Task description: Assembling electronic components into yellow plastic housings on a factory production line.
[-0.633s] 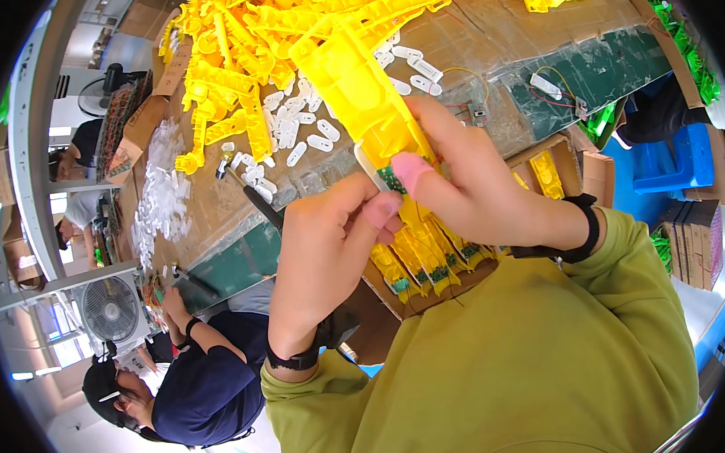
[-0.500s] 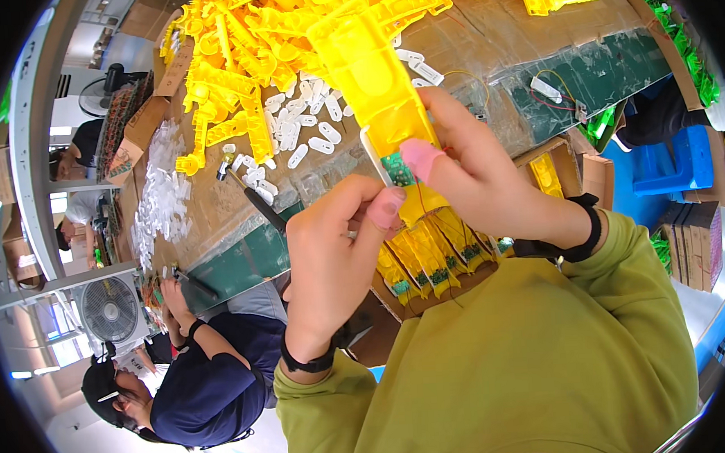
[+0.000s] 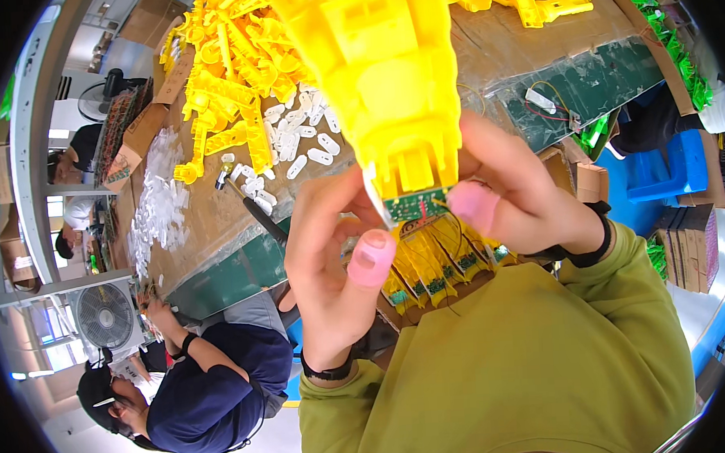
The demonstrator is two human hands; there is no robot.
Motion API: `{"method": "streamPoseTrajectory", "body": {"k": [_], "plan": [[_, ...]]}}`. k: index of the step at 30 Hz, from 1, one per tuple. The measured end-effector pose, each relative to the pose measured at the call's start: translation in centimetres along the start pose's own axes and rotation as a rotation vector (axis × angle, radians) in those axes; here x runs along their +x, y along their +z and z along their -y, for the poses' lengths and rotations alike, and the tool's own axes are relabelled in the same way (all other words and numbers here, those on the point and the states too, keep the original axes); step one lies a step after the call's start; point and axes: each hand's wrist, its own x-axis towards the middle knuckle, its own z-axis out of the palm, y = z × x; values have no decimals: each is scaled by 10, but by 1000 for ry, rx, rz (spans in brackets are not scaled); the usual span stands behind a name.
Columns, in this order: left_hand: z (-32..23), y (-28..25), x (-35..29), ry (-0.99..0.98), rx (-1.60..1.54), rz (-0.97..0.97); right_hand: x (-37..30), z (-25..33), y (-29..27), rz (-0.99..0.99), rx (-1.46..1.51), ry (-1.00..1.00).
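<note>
Between my hands a yellow plastic housing (image 3: 384, 86) is raised close to the camera, its wide end pointing away from me. A small green circuit board (image 3: 409, 208) with thin wires sits at its near end, and a white strip (image 3: 375, 195) runs along its left edge. My left hand (image 3: 327, 261) supports that left edge with curled fingers, its pink-covered thumb held off the board. My right hand (image 3: 520, 189) grips the right side, with its pink-covered thumb beside the board. Some fingertips are hidden behind the housing.
Below my hands stands a box of similar yellow housings (image 3: 431, 276) with boards and wires. Yellow parts (image 3: 236, 77), white plastic pieces (image 3: 292, 140) and a hammer (image 3: 250, 201) lie on the bench (image 3: 225, 262). A co-worker (image 3: 210, 378) sits at left; a blue stool (image 3: 671, 165) stands at right.
The housing has come up closer to the camera and tipped, so its board end now faces me. My left thumb has moved away from the board; my hands are slightly farther apart.
</note>
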Motion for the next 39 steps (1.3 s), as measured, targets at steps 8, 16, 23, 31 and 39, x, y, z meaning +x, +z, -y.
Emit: {"method": "streamPoseTrajectory", "body": {"k": [8, 16, 23, 31, 39], "plan": [[7, 9, -6, 11, 200, -69, 1, 19, -1, 131, -602, -81], [20, 23, 0, 108, 101, -168, 1, 6, 2, 27, -517, -147], [31, 26, 3, -146, -546, 123, 2, 5, 0, -60, -292, -140], [35, 21, -14, -379, -322, 361, 1, -1, -36, -333, -600, -279], [-14, -10, 13, 133, -975, 210, -9, -5, -33, -256, -249, 50]]}}
